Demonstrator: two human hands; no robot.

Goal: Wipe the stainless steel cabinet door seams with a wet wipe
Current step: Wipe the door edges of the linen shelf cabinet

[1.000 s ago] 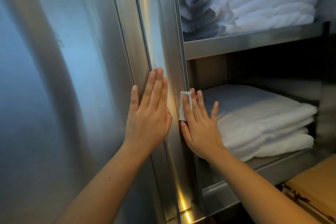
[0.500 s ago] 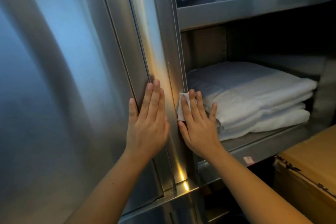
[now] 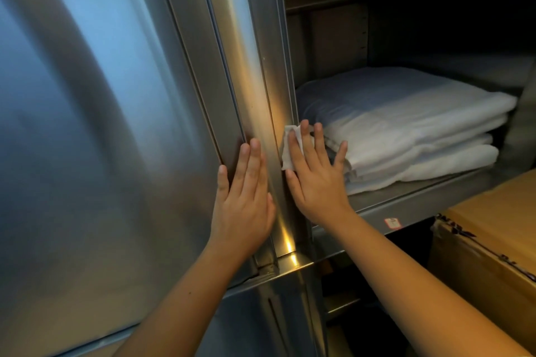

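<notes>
A shiny stainless steel cabinet door (image 3: 101, 124) fills the left of the head view, with vertical seams and a steel post (image 3: 261, 81) at its right edge. My left hand (image 3: 243, 200) lies flat on the door's edge strip, fingers together and pointing up. My right hand (image 3: 314, 177) presses a small white wet wipe (image 3: 285, 153) against the right face of the post, fingers spread over it. Only the wipe's upper left part shows past my fingers.
A stack of folded white towels (image 3: 406, 122) lies on the steel shelf (image 3: 420, 197) just right of my right hand. A cardboard box (image 3: 493, 238) stands at the lower right. A horizontal steel rail (image 3: 290, 264) crosses below the hands.
Both hands have slid down the post and door edge, the wipe with the right hand. The view has tilted down, so the upper towel shelf has left the frame.
</notes>
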